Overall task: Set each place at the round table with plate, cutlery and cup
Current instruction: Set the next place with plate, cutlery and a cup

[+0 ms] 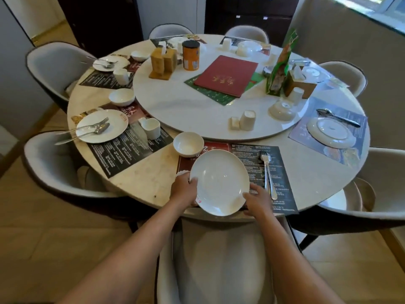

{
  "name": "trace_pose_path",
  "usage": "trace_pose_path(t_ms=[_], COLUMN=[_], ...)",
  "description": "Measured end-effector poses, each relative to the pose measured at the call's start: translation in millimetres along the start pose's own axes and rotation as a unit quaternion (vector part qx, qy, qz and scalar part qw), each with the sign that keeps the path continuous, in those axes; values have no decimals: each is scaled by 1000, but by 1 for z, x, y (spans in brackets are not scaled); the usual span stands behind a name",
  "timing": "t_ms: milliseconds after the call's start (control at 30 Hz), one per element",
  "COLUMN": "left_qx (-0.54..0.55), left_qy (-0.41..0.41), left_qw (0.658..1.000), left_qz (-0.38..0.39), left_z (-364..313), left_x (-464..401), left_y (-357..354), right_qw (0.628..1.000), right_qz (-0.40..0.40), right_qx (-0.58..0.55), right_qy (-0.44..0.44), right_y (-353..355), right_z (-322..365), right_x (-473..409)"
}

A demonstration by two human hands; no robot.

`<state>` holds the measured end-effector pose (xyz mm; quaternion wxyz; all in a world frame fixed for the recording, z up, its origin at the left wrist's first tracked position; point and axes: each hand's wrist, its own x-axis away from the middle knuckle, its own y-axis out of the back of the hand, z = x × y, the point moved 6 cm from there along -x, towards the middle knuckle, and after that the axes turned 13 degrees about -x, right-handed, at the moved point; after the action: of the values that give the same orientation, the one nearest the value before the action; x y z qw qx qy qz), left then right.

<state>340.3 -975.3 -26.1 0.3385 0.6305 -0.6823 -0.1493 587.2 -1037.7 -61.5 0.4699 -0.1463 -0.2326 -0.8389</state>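
A white plate (219,182) is over the dark placemat (278,170) at the near edge of the round table (151,174). My left hand (184,190) grips its left rim, thumb on top. My right hand (257,199) holds the lower right rim. A fork and a spoon (267,172) lie side by side on the mat to the right of the plate. Just beyond the plate's left side stands a white bowl (188,144). A white cup (247,120) stands on the turntable (175,102) behind the place.
The left place has a plate with cutlery (102,125), a cup (151,128) and a bowl (121,96). The right place has an upside-down plate (331,132) and a spoon (337,116). A red menu (226,75), an orange can (191,55) and wooden holders (163,62) sit on the turntable. Chairs ring the table.
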Motion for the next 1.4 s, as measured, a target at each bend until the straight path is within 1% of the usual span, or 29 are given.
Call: trace_pose_path(t_ms=[67,133,233,300,400,467,533,567,667,800,867,1000,1100,1167,1233,1333,1400], left_qx=[16,12,-17,-26,-25,-7,50,95,216,345,371,357,333,304,262,191,163], left_qy=[10,13,5,20,59,89,125,138,173,234,242,241,246,240,235,223,227], left_qw=[1000,999,998,997,996,996,991,985,957,903,891,896,905,918,934,955,959], left_qz=[25,42,63,75,67,26,-21,-43,-90,-102,-103,-107,-98,-83,-60,-37,-48], left_z=[4,3,-8,-16,-22,-23,-22,-21,-10,11,17,21,21,21,21,15,12], left_x=[0,1,3,13,29,39,49,56,77,105,116,125,117,105,93,75,65], left_y=[-2,-3,-3,-1,-1,-1,-1,0,-4,-37,-56,-71,-58,-46,-35,-25,-22], right_qw=[999,996,982,964,944,941,947,950,957,966,970,970,965,963,951,915,888], right_qz=[16,50,125,179,233,266,286,288,285,254,242,236,253,264,279,317,341], right_qx=[12,28,84,134,179,165,112,84,26,-39,-34,-56,-27,51,115,205,259], right_qy=[27,61,116,144,148,130,98,82,44,4,6,-34,-60,-9,61,142,167], right_y=[1,1,0,3,13,19,23,25,27,24,21,20,23,22,13,-7,-17], right_z=[7,20,43,53,54,52,46,44,37,26,20,3,2,13,31,57,66], right_x=[-1,-7,-19,-22,-23,-20,-19,-19,-14,-6,-4,8,10,0,-16,-39,-54])
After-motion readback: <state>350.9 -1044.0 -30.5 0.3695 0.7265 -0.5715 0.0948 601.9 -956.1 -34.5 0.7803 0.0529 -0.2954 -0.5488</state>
